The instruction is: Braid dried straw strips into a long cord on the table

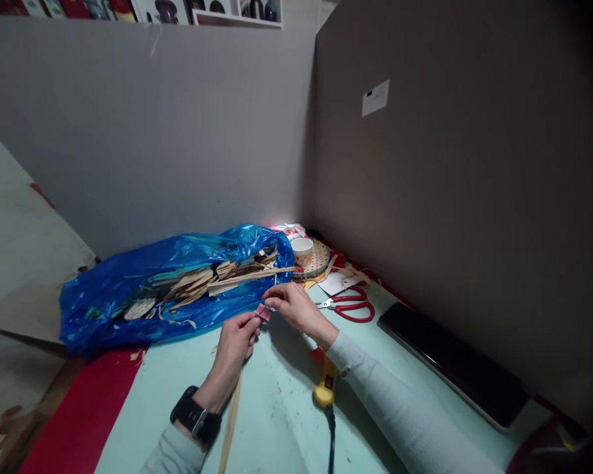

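Both hands (pixel 233 339) (pixel 296 308), fingers (pixel 250 322) pinched, holding pink piece (pixel 263 312)

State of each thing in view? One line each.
Left hand: pinching pink piece
Right hand: fingertips at pink piece
Blue bag: open, strips poking out
Cup: upright, uncovered
Scissors: lying flat, blades partly hidden
Yellow tool: corded, on/off unclear
Black slab: lying flat
Watch: strapped on left wrist

We are looking from the person's head, facing forward and down over the counter (pixel 277 421), with the left grip (pixel 236 337) and right grip (pixel 296 308) sitting near, low in view. Beyond, we are facing a corner between a left wall (pixel 188 125) and right wall (pixel 454 197), a shelf (pixel 242 22) edging in at upper left.
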Available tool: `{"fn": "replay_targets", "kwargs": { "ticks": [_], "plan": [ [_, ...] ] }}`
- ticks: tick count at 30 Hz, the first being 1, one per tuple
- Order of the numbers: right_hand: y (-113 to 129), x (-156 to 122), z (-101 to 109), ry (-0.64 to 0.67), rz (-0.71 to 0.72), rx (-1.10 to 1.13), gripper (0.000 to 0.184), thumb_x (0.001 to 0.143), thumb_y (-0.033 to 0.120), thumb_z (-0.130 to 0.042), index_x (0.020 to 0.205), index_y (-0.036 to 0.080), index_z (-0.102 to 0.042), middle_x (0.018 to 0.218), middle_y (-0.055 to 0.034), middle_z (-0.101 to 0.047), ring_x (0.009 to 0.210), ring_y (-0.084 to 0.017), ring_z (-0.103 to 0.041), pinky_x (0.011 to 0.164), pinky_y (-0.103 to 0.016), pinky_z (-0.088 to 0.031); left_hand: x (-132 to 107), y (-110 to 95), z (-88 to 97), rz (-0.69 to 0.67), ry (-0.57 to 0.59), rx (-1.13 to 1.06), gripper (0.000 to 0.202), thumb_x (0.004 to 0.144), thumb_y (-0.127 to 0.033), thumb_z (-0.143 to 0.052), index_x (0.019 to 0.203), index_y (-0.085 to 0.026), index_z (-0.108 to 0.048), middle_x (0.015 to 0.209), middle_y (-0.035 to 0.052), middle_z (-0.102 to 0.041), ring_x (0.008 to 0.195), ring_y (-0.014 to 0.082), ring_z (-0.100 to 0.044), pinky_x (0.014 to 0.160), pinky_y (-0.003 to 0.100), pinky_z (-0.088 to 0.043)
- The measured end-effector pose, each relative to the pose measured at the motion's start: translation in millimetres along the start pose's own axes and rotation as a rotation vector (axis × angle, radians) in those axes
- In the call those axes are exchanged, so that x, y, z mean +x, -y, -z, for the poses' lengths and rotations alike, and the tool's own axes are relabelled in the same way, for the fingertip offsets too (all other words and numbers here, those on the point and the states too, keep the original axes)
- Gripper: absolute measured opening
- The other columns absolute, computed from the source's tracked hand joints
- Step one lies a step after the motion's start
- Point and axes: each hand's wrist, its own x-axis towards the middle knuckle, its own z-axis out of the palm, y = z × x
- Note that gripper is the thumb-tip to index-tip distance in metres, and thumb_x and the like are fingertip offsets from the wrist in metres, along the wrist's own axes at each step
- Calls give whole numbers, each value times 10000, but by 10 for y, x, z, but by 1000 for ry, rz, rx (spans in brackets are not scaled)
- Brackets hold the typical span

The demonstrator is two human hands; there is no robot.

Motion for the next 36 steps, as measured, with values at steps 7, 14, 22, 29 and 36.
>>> {"fn": "replay_targets", "kwargs": {
  "ticks": [7,14,22,29,36],
  "plan": [
    [-44,23,5,106,38,-56,205,857,221,-547,873,121,-725,795,-67,-712,775,-179,-612,686,-242,-387,33,29,11,-16,-1,7,355,566,-424,-734,725,-108,-705,445,-63,-464,354,25,-263,357,174,-126],
    [-100,64,112,253,53,1,211,877,241,-544,912,129,-719,810,-40,-718,760,-153,-630,657,-206,-411,7,14,-3,-60,25,13,366,580,-428,-736,768,-115,-711,510,-48,-509,374,31,-281,345,176,-154],
    [-126,99,187,307,58,6,211,863,229,-558,869,113,-734,781,-25,-712,730,-148,-608,646,-209,-403,4,13,17,-104,30,29,363,591,-438,-717,756,-115,-706,530,-45,-525,362,41,-313,303,172,-243],
    [-125,103,219,286,77,-12,158,800,252,-672,845,118,-742,755,-15,-705,721,-145,-595,624,-202,-381,55,72,79,-92,49,39,380,652,-436,-704,834,-103,-706,567,-28,-566,349,41,-360,305,171,-280],
    [-91,69,214,156,121,-22,210,865,298,-615,849,129,-739,700,-14,-677,666,-128,-585,613,-206,-367,86,55,152,-52,82,32,349,651,-439,-713,769,-115,-664,554,-40,-545,352,0,-253,331,131,-127]
  ]
}}
